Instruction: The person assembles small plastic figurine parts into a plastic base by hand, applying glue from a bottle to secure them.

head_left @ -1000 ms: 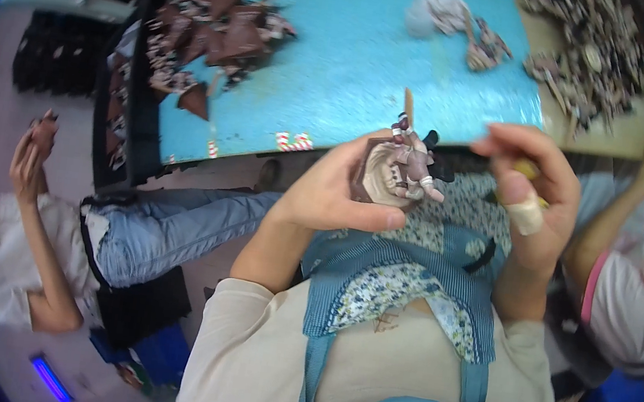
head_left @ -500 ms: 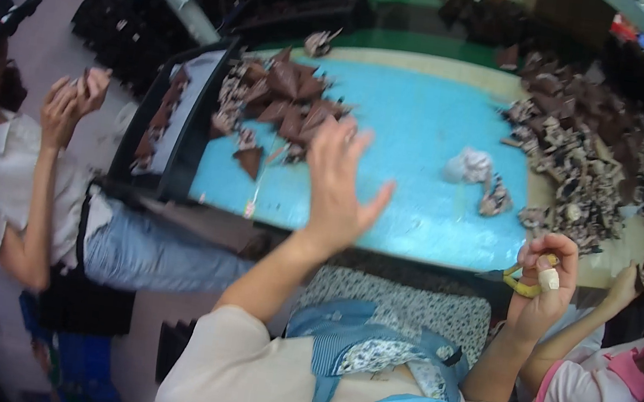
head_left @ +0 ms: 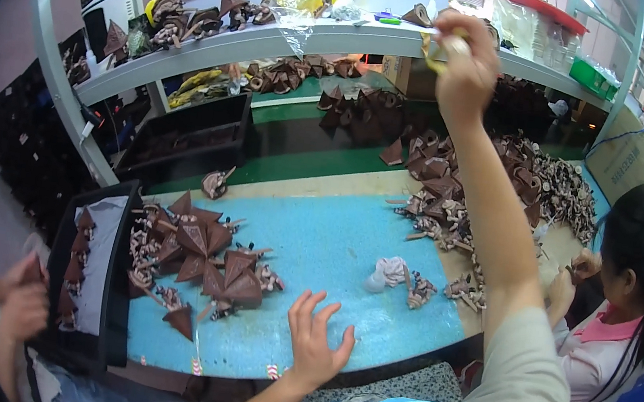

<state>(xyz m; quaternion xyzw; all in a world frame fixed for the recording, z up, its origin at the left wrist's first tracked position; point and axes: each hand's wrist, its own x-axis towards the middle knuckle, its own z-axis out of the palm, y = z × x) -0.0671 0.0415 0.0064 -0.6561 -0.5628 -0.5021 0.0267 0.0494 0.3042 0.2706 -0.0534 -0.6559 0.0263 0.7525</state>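
Note:
My left hand point(head_left: 314, 338) hovers open, fingers spread, over the near edge of the blue table mat point(head_left: 332, 251), holding nothing. It is nearest to a cluster of brown cone-shaped pieces point(head_left: 204, 263) on its left. My right hand point(head_left: 461, 61) is raised high toward the grey shelf point(head_left: 278, 41), fingers closed around a small yellow thing point(head_left: 435, 56) that I cannot identify; tape wraps one finger.
A white crumpled cloth point(head_left: 387, 273) lies mid-mat. Heaps of brown pieces point(head_left: 453, 194) cover the right and far side. A black tray point(head_left: 89, 268) stands at the left edge. One person point(head_left: 615, 321) works at right, another person's hands point(head_left: 24, 300) at left.
The view has tilted up from my lap to the table and shelf. My left hand let go of the brown piece and lowered, open. My right hand rose from the table edge up to the shelf.

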